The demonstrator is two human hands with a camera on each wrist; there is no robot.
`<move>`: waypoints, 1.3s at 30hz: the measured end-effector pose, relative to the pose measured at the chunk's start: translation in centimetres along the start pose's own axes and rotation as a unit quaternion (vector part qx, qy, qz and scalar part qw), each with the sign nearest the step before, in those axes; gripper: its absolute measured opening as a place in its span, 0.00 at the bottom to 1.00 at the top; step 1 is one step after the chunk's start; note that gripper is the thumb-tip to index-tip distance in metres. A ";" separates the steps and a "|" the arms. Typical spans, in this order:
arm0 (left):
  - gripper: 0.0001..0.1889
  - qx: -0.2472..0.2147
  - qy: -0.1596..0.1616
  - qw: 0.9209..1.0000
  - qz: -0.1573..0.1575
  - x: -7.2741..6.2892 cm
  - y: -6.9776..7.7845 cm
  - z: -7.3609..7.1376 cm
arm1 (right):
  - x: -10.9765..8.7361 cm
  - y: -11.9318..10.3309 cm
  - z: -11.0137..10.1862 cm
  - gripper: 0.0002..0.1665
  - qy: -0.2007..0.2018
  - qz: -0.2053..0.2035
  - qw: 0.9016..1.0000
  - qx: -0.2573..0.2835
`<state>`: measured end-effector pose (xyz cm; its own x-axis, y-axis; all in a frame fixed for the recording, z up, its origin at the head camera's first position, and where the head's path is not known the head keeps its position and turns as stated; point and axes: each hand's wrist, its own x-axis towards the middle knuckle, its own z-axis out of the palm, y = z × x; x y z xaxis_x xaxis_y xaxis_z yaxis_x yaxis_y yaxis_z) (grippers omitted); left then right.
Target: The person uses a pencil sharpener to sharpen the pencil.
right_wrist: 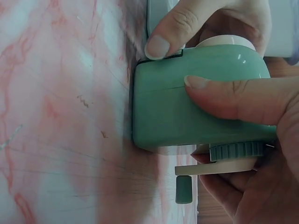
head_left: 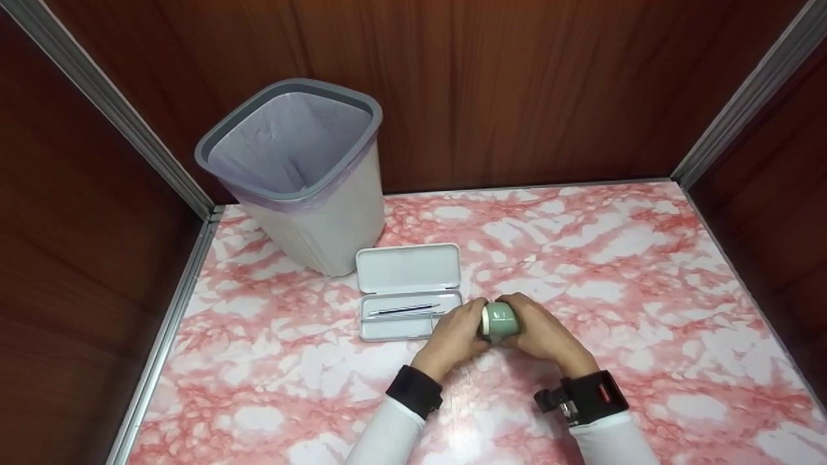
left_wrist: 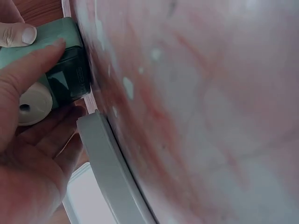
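A green hand-crank pencil sharpener (head_left: 502, 321) is between my two hands, low over the table. My left hand (head_left: 455, 332) holds its cream front, where a round pencil hole shows in the left wrist view; the thumb lies along the dark clear shavings drawer (left_wrist: 70, 77). From the other side, my right hand (head_left: 539, 329) grips the green body, thumb across it. The crank handle (right_wrist: 184, 189) sticks out beside the right fingers. Just left of the hands, an open white pencil case (head_left: 408, 268) holds thin pencil-like sticks (head_left: 404, 310).
A tall bin (head_left: 342, 219) with a grey rim and purple liner stands behind the case at the left. Wooden panels (head_left: 504, 90) enclose the back and sides of the red-and-white marbled table (head_left: 620, 284). Both wrists wear black bands.
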<state>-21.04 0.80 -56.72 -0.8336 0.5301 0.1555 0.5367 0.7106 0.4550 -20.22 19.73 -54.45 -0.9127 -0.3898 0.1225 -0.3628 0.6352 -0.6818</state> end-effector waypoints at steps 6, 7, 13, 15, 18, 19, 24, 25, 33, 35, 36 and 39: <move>0.39 0.043 -0.004 0.999 0.015 0.1 0.0 -0.1 | 0.0 0.1 -0.2 0.37 -0.004 -0.002 1.000 0.013; 0.39 0.049 -0.005 0.999 0.018 0.1 0.0 -0.1 | 0.0 0.1 -0.2 0.37 -0.005 -0.001 1.000 0.016; 0.41 0.072 -0.013 0.997 0.029 0.1 0.0 -0.4 | 0.0 0.1 -0.4 0.38 -0.018 0.009 0.999 0.031; 0.41 0.074 -0.014 0.997 0.028 0.1 0.0 -0.5 | 0.1 0.1 -0.5 0.37 -0.022 0.005 0.999 0.030; 0.41 0.076 -0.014 0.997 0.030 0.1 0.0 -0.6 | 0.1 0.1 -0.5 0.37 -0.024 -0.002 0.999 0.021; 0.41 0.077 -0.013 0.996 0.032 0.1 0.0 -0.6 | 0.1 0.1 -0.6 0.37 -0.024 -0.005 1.000 0.018; 0.39 0.077 -0.007 0.996 0.039 0.2 -0.1 -0.6 | 0.2 -0.1 -0.6 0.36 -0.025 -0.010 1.000 0.000; 0.39 0.075 -0.007 0.996 0.039 0.2 -0.1 -0.6 | 0.2 -0.2 -0.7 0.36 -0.026 -0.010 1.000 -0.004; 0.42 0.076 -0.022 0.996 0.028 0.1 -0.1 -0.5 | 0.2 -0.8 -0.7 0.37 -0.035 -0.001 0.999 -0.029; 0.43 0.060 -0.025 0.998 0.021 0.0 -0.1 -0.4 | 0.2 -0.8 -0.7 0.37 -0.035 -0.001 0.999 -0.033; 0.44 0.048 -0.027 0.998 0.015 0.1 -0.1 -0.4 | 0.1 -0.7 -0.7 0.37 -0.034 -0.002 0.999 -0.033; 0.45 0.003 -0.034 0.999 -0.006 0.1 -0.2 -0.3 | 0.1 -0.5 -0.7 0.37 -0.029 -0.007 0.999 -0.032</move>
<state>-21.23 0.60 -56.55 -0.8289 0.5521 0.0908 0.5285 0.7195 0.4505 -20.25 19.87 -53.58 -0.8955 -0.4362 0.0888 -0.3888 0.6693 -0.6332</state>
